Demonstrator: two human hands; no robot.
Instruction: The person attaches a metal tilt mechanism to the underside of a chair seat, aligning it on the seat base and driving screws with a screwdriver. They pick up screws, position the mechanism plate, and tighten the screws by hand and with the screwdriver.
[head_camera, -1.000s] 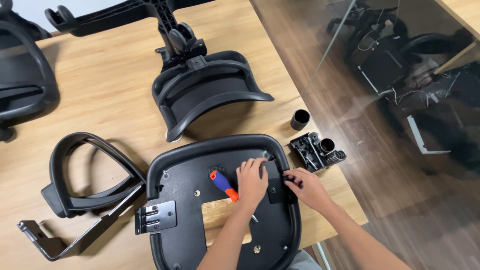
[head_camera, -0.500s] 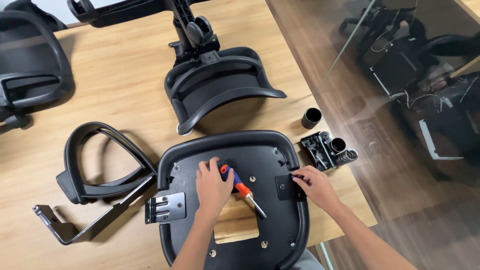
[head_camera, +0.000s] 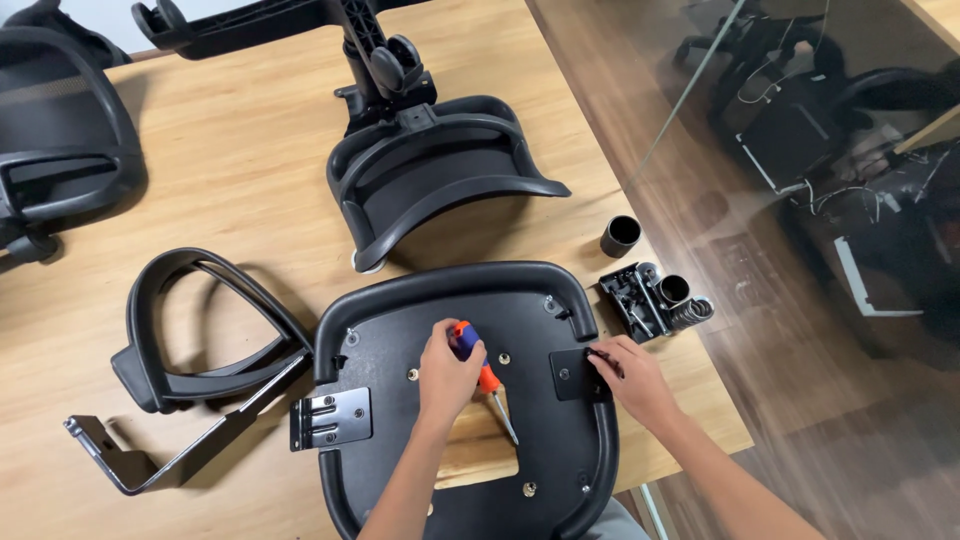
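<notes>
While gripped, screwdriver (head_camera: 482, 372) handle sits inside left hand (head_camera: 447, 375) fingers.

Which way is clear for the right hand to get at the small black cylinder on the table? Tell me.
Probably yes. The right hand rests on the black plate at the seat's edge. The black cylinder stands beyond it on bare wood, with only the open parts box beside the path, not across it.

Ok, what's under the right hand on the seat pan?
A small black plate on the seat pan rim; the right hand covers its right edge, so any screw there is hidden.
</notes>
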